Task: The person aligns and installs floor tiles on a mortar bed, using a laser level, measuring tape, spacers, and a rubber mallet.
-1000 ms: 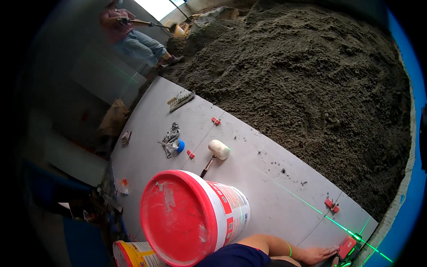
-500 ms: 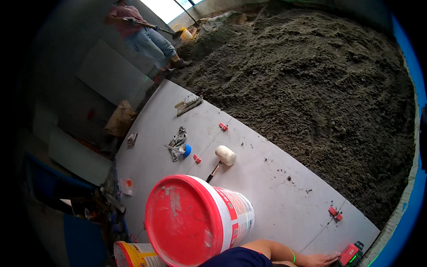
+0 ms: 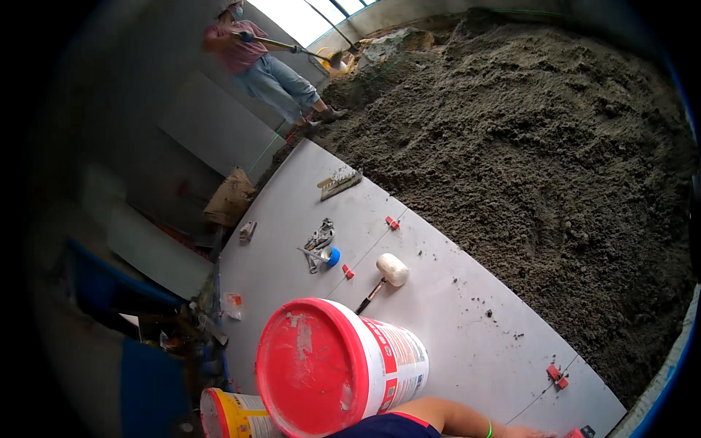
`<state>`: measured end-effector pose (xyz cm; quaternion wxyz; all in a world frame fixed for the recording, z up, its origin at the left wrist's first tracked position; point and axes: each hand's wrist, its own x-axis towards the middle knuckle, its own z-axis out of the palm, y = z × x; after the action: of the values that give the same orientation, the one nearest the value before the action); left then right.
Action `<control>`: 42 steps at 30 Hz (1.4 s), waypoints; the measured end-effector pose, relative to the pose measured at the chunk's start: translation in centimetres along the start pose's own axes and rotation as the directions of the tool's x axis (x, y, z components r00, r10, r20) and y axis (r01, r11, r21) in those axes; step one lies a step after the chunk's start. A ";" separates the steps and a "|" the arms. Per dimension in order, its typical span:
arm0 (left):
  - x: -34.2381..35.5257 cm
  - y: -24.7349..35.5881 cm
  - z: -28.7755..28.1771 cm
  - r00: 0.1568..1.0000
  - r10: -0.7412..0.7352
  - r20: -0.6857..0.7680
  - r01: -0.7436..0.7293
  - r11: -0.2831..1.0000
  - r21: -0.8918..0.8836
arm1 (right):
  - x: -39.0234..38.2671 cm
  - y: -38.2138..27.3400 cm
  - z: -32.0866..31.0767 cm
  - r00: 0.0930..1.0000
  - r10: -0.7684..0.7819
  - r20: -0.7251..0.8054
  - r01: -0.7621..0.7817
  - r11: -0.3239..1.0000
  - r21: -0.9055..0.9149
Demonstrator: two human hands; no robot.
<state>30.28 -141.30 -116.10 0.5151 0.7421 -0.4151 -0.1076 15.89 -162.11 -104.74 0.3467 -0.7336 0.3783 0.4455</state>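
Note:
Along the lower edge my right forearm (image 3: pixel 460 418) reaches to the right, with a thin green line of light across the wrist. Only a sliver of my right hand (image 3: pixel 524 432) shows; its fingers are cut off by the frame, so its hold cannot be made out. Nearest to it is a red laser level (image 3: pixel 582 432), also mostly cut off. My left hand is out of the picture. Left of the forearm stands a white bucket with a red lid (image 3: pixel 314 369). Behind it a white-headed mallet (image 3: pixel 393 269) lies on the pale grey tiles (image 3: pixel 453 321).
Red tile clips (image 3: pixel 558 377) sit on the joints. A notched trowel (image 3: pixel 340 184), a crumpled grey cloth (image 3: pixel 321 233) and a blue-capped object (image 3: pixel 333 256) lie farther back. Loose dark mortar (image 3: pixel 526 160) borders the tiles. A person (image 3: pixel 266 69) holds a long-handled tool. A yellow bucket (image 3: pixel 241 412) stands lower left.
The view has shifted, moving the scene rightward and slightly down. My right hand and the laser level, plainly visible before with the fingers touching the level, are now mostly below the frame.

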 end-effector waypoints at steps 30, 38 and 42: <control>-38.4 67.5 -20.3 -0.421 -0.904 -0.070 0.902 -0.426 0.068 | -35.3 -15.0 10.1 0.933 -0.248 0.259 0.318 0.906 -0.279; -45.5 68.3 -22.6 -0.605 -0.794 0.063 0.681 -0.557 -0.475 | -44.4 -21.7 14.6 0.874 -0.361 0.325 0.483 0.714 -0.507; -50.0 69.9 -26.8 -0.505 -0.863 0.020 0.703 -0.424 -0.572 | -48.1 -23.5 18.1 0.877 -0.342 0.338 0.481 0.613 -0.627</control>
<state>-20.90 -95.57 -57.89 0.3767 0.6409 0.5676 -0.3538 13.82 -123.80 -63.20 0.1725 -0.8311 -0.0300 0.5279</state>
